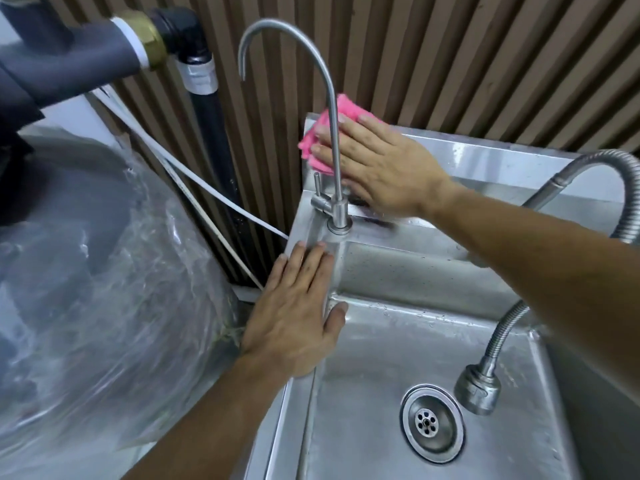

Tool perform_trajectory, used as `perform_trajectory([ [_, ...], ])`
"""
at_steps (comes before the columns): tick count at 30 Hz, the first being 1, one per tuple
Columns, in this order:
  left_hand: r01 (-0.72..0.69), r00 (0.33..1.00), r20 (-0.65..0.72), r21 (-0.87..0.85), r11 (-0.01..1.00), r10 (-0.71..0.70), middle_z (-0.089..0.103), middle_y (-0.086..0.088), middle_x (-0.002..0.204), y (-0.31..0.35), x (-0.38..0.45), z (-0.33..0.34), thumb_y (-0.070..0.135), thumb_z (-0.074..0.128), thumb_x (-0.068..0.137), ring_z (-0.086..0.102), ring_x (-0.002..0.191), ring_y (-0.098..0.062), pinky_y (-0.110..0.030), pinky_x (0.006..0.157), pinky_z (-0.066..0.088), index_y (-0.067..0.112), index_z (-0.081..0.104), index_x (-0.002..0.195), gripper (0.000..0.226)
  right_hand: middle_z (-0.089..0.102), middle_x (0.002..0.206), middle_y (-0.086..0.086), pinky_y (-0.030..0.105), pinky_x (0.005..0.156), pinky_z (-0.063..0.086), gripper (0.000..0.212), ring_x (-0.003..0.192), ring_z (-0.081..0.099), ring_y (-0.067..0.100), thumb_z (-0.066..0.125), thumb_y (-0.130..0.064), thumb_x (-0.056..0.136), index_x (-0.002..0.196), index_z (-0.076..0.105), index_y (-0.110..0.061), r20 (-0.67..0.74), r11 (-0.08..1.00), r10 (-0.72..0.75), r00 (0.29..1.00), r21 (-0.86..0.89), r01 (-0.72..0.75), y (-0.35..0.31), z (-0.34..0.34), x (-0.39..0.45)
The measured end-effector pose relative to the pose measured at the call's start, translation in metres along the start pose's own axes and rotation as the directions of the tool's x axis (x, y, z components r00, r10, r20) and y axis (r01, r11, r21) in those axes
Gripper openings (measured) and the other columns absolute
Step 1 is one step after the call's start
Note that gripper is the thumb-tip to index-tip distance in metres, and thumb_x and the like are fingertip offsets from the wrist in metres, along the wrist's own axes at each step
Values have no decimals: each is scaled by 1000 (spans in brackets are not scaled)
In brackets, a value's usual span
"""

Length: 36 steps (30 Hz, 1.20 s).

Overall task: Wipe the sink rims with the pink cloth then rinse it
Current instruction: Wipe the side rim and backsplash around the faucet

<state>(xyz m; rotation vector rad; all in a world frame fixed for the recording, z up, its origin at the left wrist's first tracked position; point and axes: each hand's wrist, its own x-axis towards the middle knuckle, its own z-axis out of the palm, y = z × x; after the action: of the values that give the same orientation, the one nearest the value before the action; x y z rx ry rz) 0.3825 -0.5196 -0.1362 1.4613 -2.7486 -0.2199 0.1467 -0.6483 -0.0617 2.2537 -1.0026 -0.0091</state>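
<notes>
A wall of vertical brown slats (450, 57) stood behind. At the left a black pipe (211, 133) with a brass fitting (145, 36) ran down it, beside a white hose (194, 181) and a large drum wrapped in clear plastic (104, 278).

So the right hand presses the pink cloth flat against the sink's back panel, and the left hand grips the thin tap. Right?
Not quite. The head view shows the left hand resting flat on the sink's left rim, not gripping the thin tap. The right hand does press the pink cloth.

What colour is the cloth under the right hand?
Bright pink: the cloth, head view, pressed against the sink's back corner by the right hand.
</notes>
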Motion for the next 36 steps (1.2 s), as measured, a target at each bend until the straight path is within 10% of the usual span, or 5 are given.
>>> perform_trajectory([
  [12, 4, 1000, 6, 23, 1000, -4, -24, 7, 170, 0, 0, -1, 63, -2, 95, -31, 154, -15, -38, 127, -16, 22, -17, 163, 80, 25, 170, 12, 51, 129, 16, 59, 158, 21, 36, 41, -32, 110, 164, 26, -13, 0, 824, 554, 832, 146, -548, -20, -2, -70],
  [25, -3, 1000, 5, 60, 998, 3, -24, 8, 170, -1, 0, 2, 67, -2, 96, -33, 153, -13, -37, 127, -16, 22, -17, 163, 82, 18, 172, 14, 50, 131, 11, 60, 159, 16, 35, 30, -38, 114, 165, 18, -9, -86, 845, 535, 841, 75, -530, -31, 10, -47],
  [32, 8, 1000, 19, 58, 998, -9, -27, 9, 168, 1, 0, -2, 66, -7, 92, -37, 151, -12, -36, 126, -19, 23, -20, 162, 83, 14, 173, 14, 51, 131, 2, 60, 160, 6, 38, 30, -35, 113, 164, 17, -7, -20, 138, 990, 141, 365, -921, -55, 8, -61],
  [34, 14, 1000, 16, 65, 998, -15, -27, 8, 168, 1, 1, -2, 66, -7, 92, -37, 150, -12, -36, 126, -18, 22, -20, 162, 84, 16, 173, 12, 50, 131, -1, 59, 160, 7, 37, 27, -34, 112, 164, 20, -9, -27, 191, 980, 196, 384, -903, -52, 3, -44],
  [36, 15, 1000, 15, 68, 998, -16, -27, 8, 169, 1, 1, -1, 66, -7, 92, -37, 151, -13, -37, 126, -18, 22, -19, 163, 84, 20, 172, 10, 48, 132, 1, 57, 161, 11, 33, 25, -32, 111, 164, 22, -11, -48, 426, 898, 438, 353, -833, -54, 3, -27],
])
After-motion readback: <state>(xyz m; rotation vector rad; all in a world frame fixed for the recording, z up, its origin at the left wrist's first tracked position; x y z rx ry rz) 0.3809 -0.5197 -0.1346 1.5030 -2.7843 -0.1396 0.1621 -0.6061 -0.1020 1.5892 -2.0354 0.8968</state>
